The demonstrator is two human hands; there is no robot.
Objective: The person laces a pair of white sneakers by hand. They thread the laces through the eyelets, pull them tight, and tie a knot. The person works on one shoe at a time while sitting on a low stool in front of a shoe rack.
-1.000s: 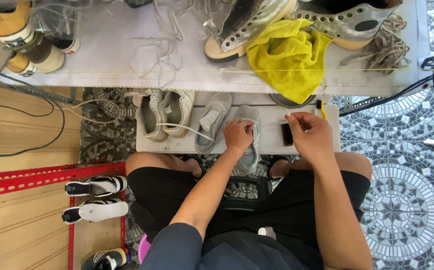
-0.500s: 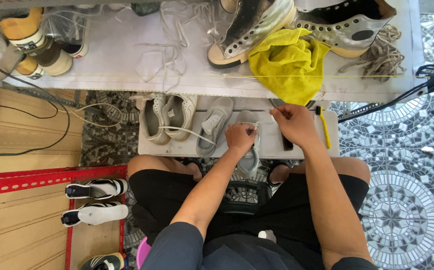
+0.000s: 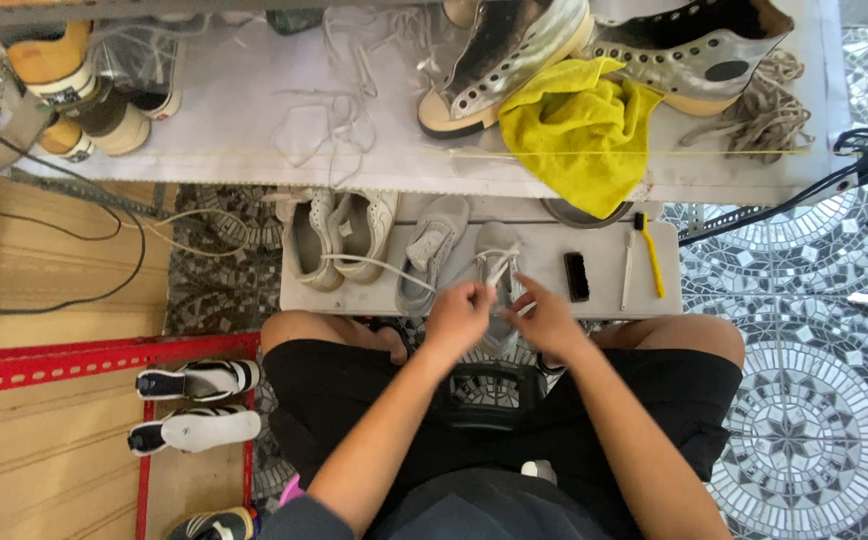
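Both hands meet over the grey sneaker at the near edge of the low white bench. The left hand and right hand each pinch part of the white lace between closed fingertips. A second grey sneaker lies just beside it, left of that a pale pair. A dark brush and yellow toothbrush lie to the right. A yellow cloth rests on the upper table.

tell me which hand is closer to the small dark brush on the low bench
Right. The right hand sits just below and left of the dark brush; the left hand is farther left, beyond the grey shoe.
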